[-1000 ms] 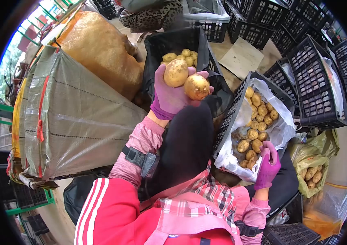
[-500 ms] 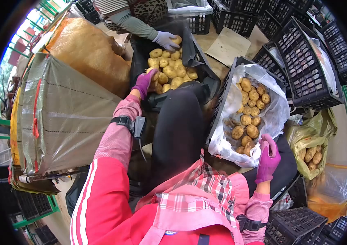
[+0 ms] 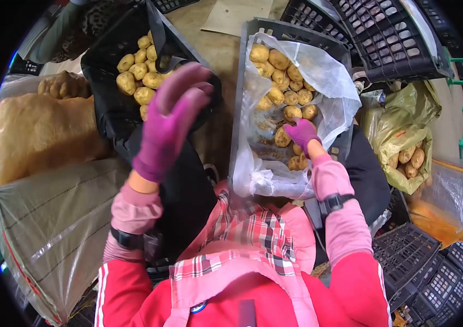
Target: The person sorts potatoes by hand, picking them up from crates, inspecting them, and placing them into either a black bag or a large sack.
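My left hand [image 3: 171, 117], in a purple glove, is raised between the two crates, its fingers apart and slightly blurred, with nothing in them. Behind it, potatoes [image 3: 137, 71] lie in a crate lined with black plastic [image 3: 98, 65]. My right hand [image 3: 301, 132], also gloved in purple, reaches into the grey crate [image 3: 236, 109] lined with white plastic [image 3: 340, 92]. Its fingers are bent down at the potatoes [image 3: 279, 79] there, touching or close to one; whether they grip it is hidden.
Another person's sleeve [image 3: 46, 35] shows at the upper left. Big filled sacks [image 3: 46, 125] stand on the left. Stacked black crates [image 3: 389, 38] rise at the upper right, above a yellow-green bag of potatoes [image 3: 406, 125]. Flat cardboard [image 3: 237, 15] lies on the floor.
The view has swung right. My left hand has left the potatoes in the black-lined crate and is raised. My right hand has moved from the white liner's edge onto the potatoes inside.
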Tool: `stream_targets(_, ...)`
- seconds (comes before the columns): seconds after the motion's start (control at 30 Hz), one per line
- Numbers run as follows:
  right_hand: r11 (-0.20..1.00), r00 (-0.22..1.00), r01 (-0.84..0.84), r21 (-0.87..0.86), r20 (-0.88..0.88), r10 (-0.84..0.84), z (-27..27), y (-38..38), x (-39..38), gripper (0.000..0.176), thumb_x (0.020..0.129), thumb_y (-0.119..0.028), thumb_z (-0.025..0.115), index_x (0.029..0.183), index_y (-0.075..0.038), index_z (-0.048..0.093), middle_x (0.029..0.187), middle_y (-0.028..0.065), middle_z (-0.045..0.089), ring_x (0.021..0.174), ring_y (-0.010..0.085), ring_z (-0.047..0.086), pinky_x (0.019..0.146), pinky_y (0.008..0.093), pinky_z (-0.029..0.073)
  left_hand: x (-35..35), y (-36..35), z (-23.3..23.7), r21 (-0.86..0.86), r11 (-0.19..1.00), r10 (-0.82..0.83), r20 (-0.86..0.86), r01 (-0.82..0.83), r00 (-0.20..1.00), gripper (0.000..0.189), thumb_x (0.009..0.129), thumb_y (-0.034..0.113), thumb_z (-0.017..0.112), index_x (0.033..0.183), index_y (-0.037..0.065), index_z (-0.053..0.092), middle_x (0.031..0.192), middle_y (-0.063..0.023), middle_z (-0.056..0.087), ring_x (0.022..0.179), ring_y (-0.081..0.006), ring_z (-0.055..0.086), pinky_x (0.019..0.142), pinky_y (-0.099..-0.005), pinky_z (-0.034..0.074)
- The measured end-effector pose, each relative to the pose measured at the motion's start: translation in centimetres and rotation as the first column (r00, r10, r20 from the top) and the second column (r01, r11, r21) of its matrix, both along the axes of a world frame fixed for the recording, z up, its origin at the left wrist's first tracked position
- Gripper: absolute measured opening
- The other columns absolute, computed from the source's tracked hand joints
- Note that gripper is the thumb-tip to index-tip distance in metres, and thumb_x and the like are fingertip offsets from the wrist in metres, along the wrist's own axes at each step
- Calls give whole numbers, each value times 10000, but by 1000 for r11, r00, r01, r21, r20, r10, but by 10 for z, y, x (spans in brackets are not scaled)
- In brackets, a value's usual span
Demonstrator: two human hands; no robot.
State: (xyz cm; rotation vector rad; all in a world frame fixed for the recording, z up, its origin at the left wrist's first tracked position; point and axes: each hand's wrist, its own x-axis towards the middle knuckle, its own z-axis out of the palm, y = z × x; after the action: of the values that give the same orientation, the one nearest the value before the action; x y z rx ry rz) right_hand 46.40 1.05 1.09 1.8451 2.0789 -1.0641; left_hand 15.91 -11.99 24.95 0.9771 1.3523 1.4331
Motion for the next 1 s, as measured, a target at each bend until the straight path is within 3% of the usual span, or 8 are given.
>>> stream_targets(0.1,954,934,53,-296,353,57,-32,-2,-30,748,789,-486,710,1350,-30,518,1247,197,631,1144,342,617,959,414,494,38,3,-65,-96,986,-123,149,138,981,396,996,206,565,1318,-22,520,1256,-125,608,1103,-217,624,953,-340,508)
stream_targets(0.33,933,910,177,-313,414,-34,-77,6,-33,1031,707,-444,810,1510,-95,265,1364,227,534,1237,350,555,972,437,499,28,27,-96,-371,918,-31,278,137,960,385,979,196,593,1303,-4,537,1237,-105,607,1095,-163,609,957,-314,503)
stream_targets(0.4,812,958,184,-553,-83,-274,-40,13,-25,958,750,-361,804,1517,-131,276,1326,149,541,1150,262,591,907,405,533,28,28,-102,-347,927,-58,243,143,968,420,973,192,598,1334,-1,504,1287,-117,572,1137,-176,588,970,-316,494)
stream_targets(0.57,677,366,-218,-703,-702,-611,113,-17,-33,812,880,-172,659,1546,-122,197,1381,106,459,1228,299,543,1009,447,481,35,24,-116,-247,956,-152,50,160,987,585,939,217,643,1423,8,391,1419,-149,457,1233,-214,525,992,-337,474)
stream_targets(0.7,774,107,-294,-561,-824,-557,168,-61,-42,811,927,-266,621,1561,-107,140,1428,118,421,1299,300,490,1049,465,451,50,16,-89,-167,954,-242,69,250,968,774,859,259,742,1460,0,328,1379,-196,497,1263,-251,519,1037,-353,430)
stream_targets(0.77,827,151,-197,-526,-850,-505,189,-83,-47,815,932,-282,618,1562,-104,133,1442,123,409,1303,292,483,1047,469,452,58,6,-78,-50,908,-404,149,415,902,836,846,263,758,1487,15,282,1417,-206,462,1289,-253,501,1041,-351,426)
stream_targets(0.87,880,212,-88,-466,-872,-440,193,-104,-47,815,940,-295,607,1561,-86,122,1469,137,378,1319,270,462,1040,457,455,64,-3,-76,-10,898,-433,-201,440,879,831,859,250,745,1507,40,268,1447,-165,441,1292,-191,476,1060,-350,403)
stream_targets(1.0,879,116,-50,-475,-877,-467,198,-120,-50,810,895,-183,656,1542,-38,191,1465,138,405,1337,236,442,1078,348,403,63,0,-80,52,915,-391,-124,400,912,453,986,272,595,1358,28,509,1305,-118,576,1196,-153,538,1024,-319,427)
